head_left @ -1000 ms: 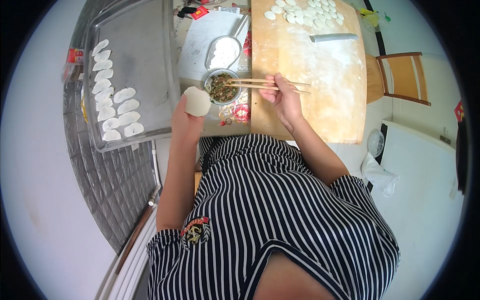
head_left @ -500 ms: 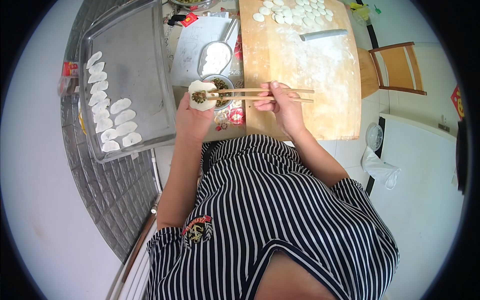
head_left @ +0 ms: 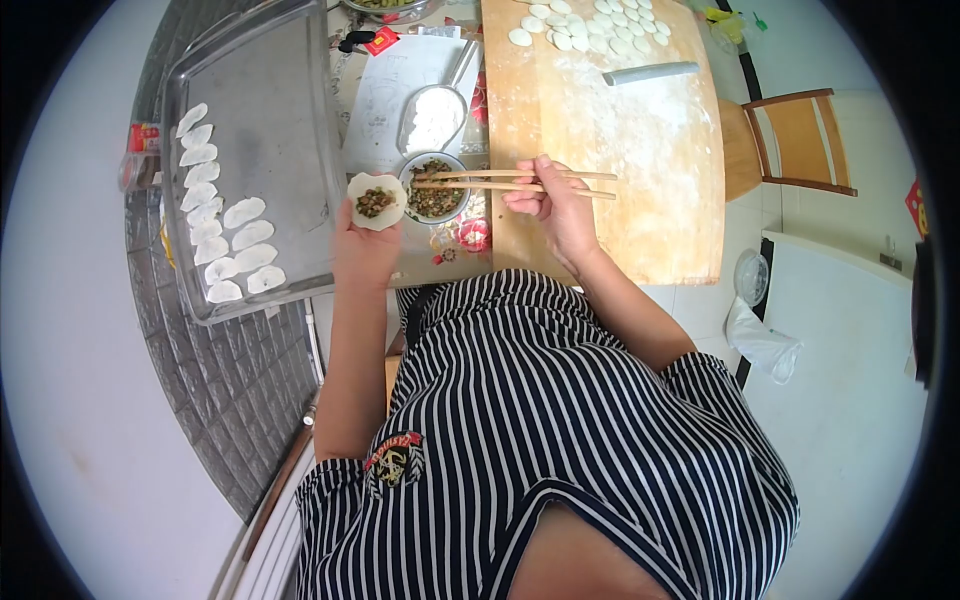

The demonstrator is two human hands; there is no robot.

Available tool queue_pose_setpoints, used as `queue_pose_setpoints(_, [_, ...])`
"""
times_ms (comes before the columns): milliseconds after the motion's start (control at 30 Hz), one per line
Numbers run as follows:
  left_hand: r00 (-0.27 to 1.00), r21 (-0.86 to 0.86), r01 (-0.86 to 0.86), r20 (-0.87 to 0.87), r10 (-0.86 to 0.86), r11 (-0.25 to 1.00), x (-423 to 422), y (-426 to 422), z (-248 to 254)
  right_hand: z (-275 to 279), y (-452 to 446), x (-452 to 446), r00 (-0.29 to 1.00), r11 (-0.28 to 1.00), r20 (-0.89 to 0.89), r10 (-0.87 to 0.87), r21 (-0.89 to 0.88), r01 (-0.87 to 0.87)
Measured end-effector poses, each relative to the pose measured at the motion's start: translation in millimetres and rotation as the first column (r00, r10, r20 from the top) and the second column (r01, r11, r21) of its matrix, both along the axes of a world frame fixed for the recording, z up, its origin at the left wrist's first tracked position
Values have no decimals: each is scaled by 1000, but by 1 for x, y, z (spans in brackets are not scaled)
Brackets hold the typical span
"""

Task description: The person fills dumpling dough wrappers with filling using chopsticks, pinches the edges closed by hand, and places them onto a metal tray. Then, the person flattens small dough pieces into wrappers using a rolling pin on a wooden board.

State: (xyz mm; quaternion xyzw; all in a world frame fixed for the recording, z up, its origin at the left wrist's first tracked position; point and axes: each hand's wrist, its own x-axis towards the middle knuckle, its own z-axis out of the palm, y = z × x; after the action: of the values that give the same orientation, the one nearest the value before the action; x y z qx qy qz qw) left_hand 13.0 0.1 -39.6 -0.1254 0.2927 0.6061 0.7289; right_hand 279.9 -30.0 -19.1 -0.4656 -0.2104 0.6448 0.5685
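My left hand [head_left: 366, 250] holds a round dumpling wrapper [head_left: 393, 214] with a mound of chopped filling [head_left: 374, 203] in its middle. The fingers beneath the wrapper are mostly hidden. In my right hand [head_left: 556, 205] is a pair of wooden chopsticks [head_left: 500, 186], closed around their thick ends. Their tips reach over a bowl [head_left: 467, 200] of the same brown-green filling, just right of the wrapper. Wrapper and bowl lie close together, and the chopstick tips are apart from the wrapper.
On the left, a large metal tray [head_left: 285, 130] carries rows of folded dumplings [head_left: 250, 233]. A floured wooden board [head_left: 560, 120] on the right bears many round wrappers [head_left: 600, 25] and a grey rolling pin [head_left: 650, 73]. Behind the bowl sits a container of white flour [head_left: 435, 118].
My left hand has moved left and slightly down with the filled wrapper. The chopstick tips have left the wrapper and now lie over the bowl, which is more exposed.
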Motion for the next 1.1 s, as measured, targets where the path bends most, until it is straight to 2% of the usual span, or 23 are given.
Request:
queue_pose_setpoints(33, [999, 25, 14, -29, -13, 1000, -4, 0, 5, -3, 2, -2, 1000, 1000, -2, 3, 1, -3])
queue_pose_setpoints(100, [998, 47, 31, -60, -28, 998, -8, -2, 12, -12, 9, -11, 958, 997, 281, 60, -71, -42])
queue_pose_setpoints(200, [995, 122, 87, -50, -82, 989, -5, -5, 23, -44, 20, -26, 927, 989, 349, 138, -100, -110])
queue_pose_setpoints(267, [989, 114, 147, -39, -143, 983, 2, -8, 37, -55, 26, -26, 929, 989, 345, 136, -108, -104])
queue_pose_setpoints(333, [982, 120, 182, -65, -175, 976, 10, -13, 52, -51, 29, -21, 970, 989, 223, 97, -130, -69])
queue_pose_setpoints(400, [975, 132, 212, -90, -201, 968, 16, -14, 62, -42, 21, -11, 970, 983, 208, 124, -159, -92])
queue_pose_setpoints(467, [960, 179, 275, -102, -260, 945, 18, -18, 69, -34, 7, 3, 817, 792, 162, 554, -404, -457])
queue_pose_setpoints(500, [960, 180, 275, -103, -260, 945, 20, -19, 74, 0, -1, -1, 741, 706, 196, 642, -527, -473])
queue_pose_setpoints(533, [957, 179, 288, -27, -288, 941, 22, -20, 79, 2, -12, -4, 742, 706, 195, 642, -527, -473])
queue_pose_setpoints(567, [947, 177, 305, 49, -318, 936, 25, -21, 84, 2, -22, -6, 732, 835, 403, 549, -291, -467])
queue_pose_setpoints(600, [944, 175, 313, 51, -326, 933, 29, -23, 89, 3, -32, -7, 720, 886, 573, 393, -26, -463])
queue_pose_setpoints(633, [921, 195, 361, 79, -382, 912, 33, -24, 94, 30, -33, -8, 611, 862, 754, 241, 123, -492])
queue_pose_setpoints(667, [894, 219, 407, 105, -436, 887, 36, -25, 97, 47, -28, -8, 612, 865, 755, 235, 124, -485])
queue_pose_setpoints(700, [858, 279, 430, 169, -485, 858, 39, -26, 99, 61, -21, -9, 529, 736, 848, -30, 377, -563])
queue_pose_setpoints(733, [855, 283, 437, 164, -492, 854, 43, -26, 102, 66, -16, -10, 460, 517, 830, -315, 557, -650])
queue_pose_setpoints(867, [810, 229, 535, 134, -571, 813, 59, -35, 119, 58, -8, -8, 484, 420, 789, -379, 613, -670])
queue_pose_setpoints(900, [685, 247, 712, -452, -572, 657, 59, -37, 116, 62, -8, -8, 537, 427, 776, -331, 631, -648])
queue_pose_setpoints(933, [532, 210, 793, -696, -482, 572, 59, -38, 116, 66, -7, -8, 587, 436, 759, -280, 646, -627])
queue_pose_setpoints(967, [334, 127, 851, -879, -339, 509, 59, -39, 118, 71, -7, -9, 588, 434, 758, -282, 647, -626])
queue_pose_setpoints(1000, [74, -14, 894, -981, -178, 447, 62, -40, 135, 77, -7, -10, 622, 457, 747, -235, 650, -607])
queue_pose_setpoints(1033, [-190, -171, 895, -982, 7, 412, 64, -42, 145, 81, -7, -12, 654, 481, 732, -188, 650, -589])
queue_pose_setpoints(1067, [-190, -171, 895, -982, 7, 412, 63, -47, 144, 84, -6, -13, 654, 480, 732, -188, 650, -589])
queue_pose_setpoints(1100, [134, 19, 894, -965, -226, 449, 62, -53, 142, 87, -6, -15, 670, 481, 719, -184, 661, -576])
